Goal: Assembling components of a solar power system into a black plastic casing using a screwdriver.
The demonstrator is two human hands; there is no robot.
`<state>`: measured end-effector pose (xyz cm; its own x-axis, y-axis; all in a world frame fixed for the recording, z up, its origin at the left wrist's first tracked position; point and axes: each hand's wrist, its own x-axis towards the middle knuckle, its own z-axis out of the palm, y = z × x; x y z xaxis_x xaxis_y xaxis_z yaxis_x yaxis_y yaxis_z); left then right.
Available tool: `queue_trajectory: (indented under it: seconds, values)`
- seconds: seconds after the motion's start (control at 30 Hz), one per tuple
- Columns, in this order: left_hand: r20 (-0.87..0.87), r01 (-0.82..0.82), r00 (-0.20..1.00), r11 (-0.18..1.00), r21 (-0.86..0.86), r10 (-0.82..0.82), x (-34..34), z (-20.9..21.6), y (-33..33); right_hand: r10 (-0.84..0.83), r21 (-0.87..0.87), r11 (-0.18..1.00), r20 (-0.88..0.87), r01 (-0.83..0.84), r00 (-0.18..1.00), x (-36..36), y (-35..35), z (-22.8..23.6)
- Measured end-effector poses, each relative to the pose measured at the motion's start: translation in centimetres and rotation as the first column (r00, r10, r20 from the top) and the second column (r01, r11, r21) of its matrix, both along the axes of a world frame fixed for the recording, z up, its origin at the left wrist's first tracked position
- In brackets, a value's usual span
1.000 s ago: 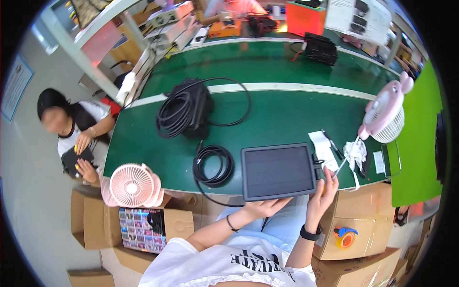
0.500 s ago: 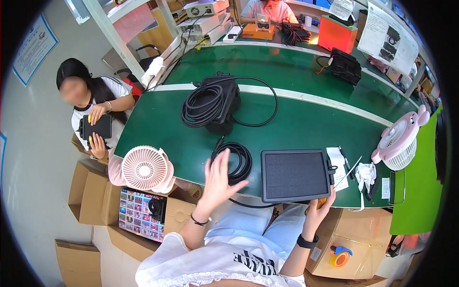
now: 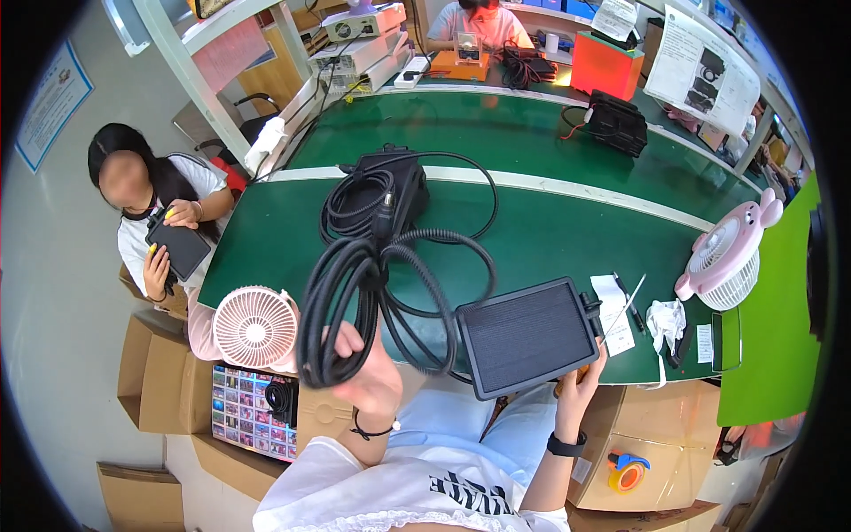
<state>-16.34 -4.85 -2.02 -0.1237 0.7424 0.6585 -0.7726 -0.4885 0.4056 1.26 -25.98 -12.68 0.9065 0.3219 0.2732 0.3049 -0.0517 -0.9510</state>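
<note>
A bundled coil of black cable (image 3: 377, 277) hangs raised over the near table edge, and the fingers of my left hand (image 3: 370, 377) are closed round its loops. My right hand (image 3: 578, 383) grips the lower right corner of a flat black panel (image 3: 527, 335) with a dark frame. This panel sits tilted at the table's front edge, and a small hinge-like bracket (image 3: 589, 306) juts from its right side. Behind the raised coil, another looped black cable (image 3: 350, 199) rests on a black box-like device (image 3: 409, 191).
Pink fans stand left (image 3: 255, 324) and right (image 3: 729, 253) on the green table (image 3: 550, 226). Right of the panel lie a paper slip (image 3: 612, 312), a pen and crumpled tissue (image 3: 667, 324). Cardboard boxes (image 3: 660, 443) flank me. A co-worker at left holds a similar panel (image 3: 182, 250).
My left hand, open over the coil on the table before, has closed on it and lifted it. The panel in my right hand has turned and shifted slightly left and nearer.
</note>
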Motion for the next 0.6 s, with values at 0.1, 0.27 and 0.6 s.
queue_trajectory:
  seconds: [0.1, 0.27, 0.6]
  values:
    - [-0.020, 0.064, 0.998, 0.979, 0.193, -0.061, 0.4, -0.8, 0.1, 0.021, 0.013, 1.000, -0.066, -0.020, 0.998, -0.2, 0.4, -0.1]
    - [-0.910, 0.609, 0.375, 0.692, 0.388, 0.180, 2.2, 5.2, -0.2, 0.044, -0.060, 0.997, 0.055, -0.041, 0.998, 0.7, 0.5, 0.2]
    - [-0.929, 0.434, 0.346, 0.856, 0.282, 0.130, 0.5, -1.0, 0.0, 0.072, 0.038, 0.997, 0.045, -0.074, 0.996, 0.6, 2.4, 0.5]
